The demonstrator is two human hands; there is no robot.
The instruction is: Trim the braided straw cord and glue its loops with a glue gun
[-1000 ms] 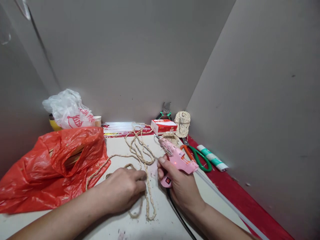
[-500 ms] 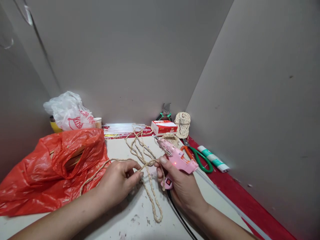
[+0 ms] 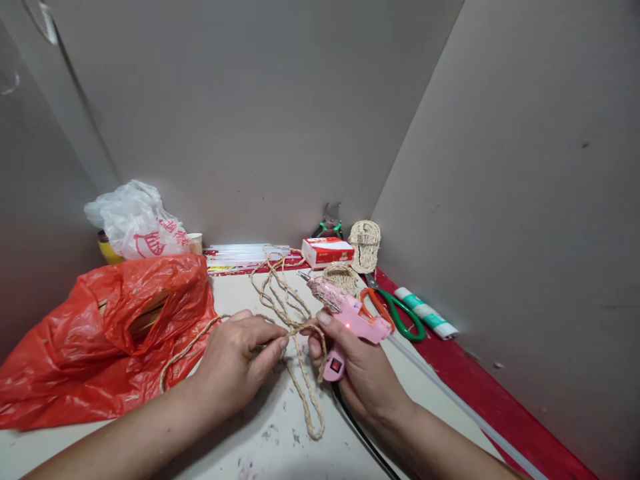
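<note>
A braided straw cord lies in long loops down the middle of the white table. Thumb and index finger of my left hand pinch the cord where its strands cross. In my right hand is a pink hot glue gun, its nozzle aimed away to the upper left and a small red light glowing on its body. A short end of the cord curves down beside my right fingertips, in front of the gun's handle. One run of cord leads left from my left hand over the red plastic bag.
At the back lie clear glue sticks, a red and white box, pruning shears and a coiled cord bundle. Scissors with green and orange handles and a green-white roll lie right. A white bag stands left.
The glue gun has shifted slightly left and its nozzle has moved left. My left hand has moved its pinch closer to the crossing. The cord's short end has swung a little left.
</note>
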